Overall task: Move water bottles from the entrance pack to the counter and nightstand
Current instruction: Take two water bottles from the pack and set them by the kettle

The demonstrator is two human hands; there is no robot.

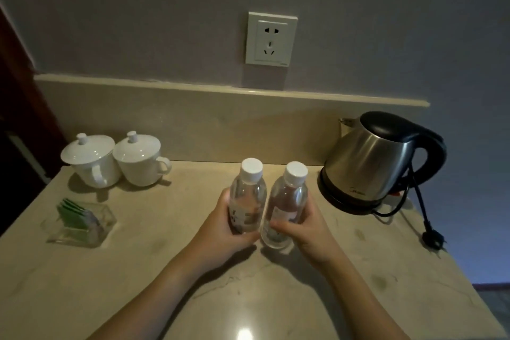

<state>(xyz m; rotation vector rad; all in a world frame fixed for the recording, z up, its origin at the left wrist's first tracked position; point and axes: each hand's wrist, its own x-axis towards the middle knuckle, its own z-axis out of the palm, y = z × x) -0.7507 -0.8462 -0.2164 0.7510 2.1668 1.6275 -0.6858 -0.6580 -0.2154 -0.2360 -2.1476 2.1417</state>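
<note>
At the far left of the worktop (138, 270) sit two lidded white cups (116, 160), with a clear holder of green sachets (80, 222) in front of them. Moving right, your left hand (220, 232) has its fingers wrapped around the left bottle (247, 196), and your right hand (306, 229) grips the right bottle (287, 201); both stand upright, side by side and nearly touching, white caps on, near the middle of the worktop. You look to be at the set-down step for the counter pair. Next, check that each base sits flat, then let go one hand at a time so neither bottle tips into the other. Further right stands a steel kettle (369, 165), its cord and plug (433, 240) trailing loose toward the edge. The surface is pale, glossy stone with a low backsplash; a wall socket (271, 38) sits above, and the room is dim.
</note>
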